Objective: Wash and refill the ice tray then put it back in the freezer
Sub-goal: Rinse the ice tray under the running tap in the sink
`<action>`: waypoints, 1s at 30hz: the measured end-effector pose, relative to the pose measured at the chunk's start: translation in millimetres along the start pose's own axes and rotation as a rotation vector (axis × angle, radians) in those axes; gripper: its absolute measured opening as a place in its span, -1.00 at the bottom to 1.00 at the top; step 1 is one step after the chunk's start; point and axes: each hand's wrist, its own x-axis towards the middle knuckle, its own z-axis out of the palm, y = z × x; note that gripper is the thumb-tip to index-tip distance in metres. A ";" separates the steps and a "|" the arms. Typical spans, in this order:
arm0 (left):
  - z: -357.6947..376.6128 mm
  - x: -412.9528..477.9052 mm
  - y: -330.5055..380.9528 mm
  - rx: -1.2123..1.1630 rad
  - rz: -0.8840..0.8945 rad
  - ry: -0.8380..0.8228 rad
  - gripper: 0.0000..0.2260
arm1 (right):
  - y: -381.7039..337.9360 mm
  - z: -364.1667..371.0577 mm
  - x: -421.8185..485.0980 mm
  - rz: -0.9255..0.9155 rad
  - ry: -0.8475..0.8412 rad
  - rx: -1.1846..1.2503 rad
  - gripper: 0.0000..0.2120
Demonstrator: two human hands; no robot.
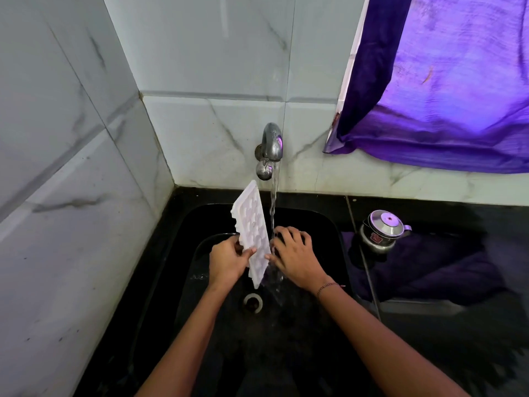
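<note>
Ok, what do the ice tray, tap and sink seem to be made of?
The ice tray looks like matte white plastic: thin moulded cells. The tap is polished metal, probably chrome or steel: it mirrors the purple light. The sink is smooth black with a dull sheen; stone, composite or coated metal, I cannot tell.

The white ice tray (252,224) is held tilted steeply on edge above the black sink (329,224), beside the tap's stream (273,204).
</note>
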 end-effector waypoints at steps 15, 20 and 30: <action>-15.3 -1.8 -7.6 -0.766 -0.392 -0.111 -0.85 | 3.3 -22.9 23.6 0.318 -0.140 0.769 -0.58; -14.7 -7.5 -8.5 -0.871 -0.399 -0.214 -0.76 | 3.6 -18.8 25.3 0.306 -0.050 0.755 -0.62; -7.9 -20.5 -12.6 -0.942 -0.381 -0.381 -0.56 | 7.7 -25.6 27.2 0.271 -0.134 0.480 -0.66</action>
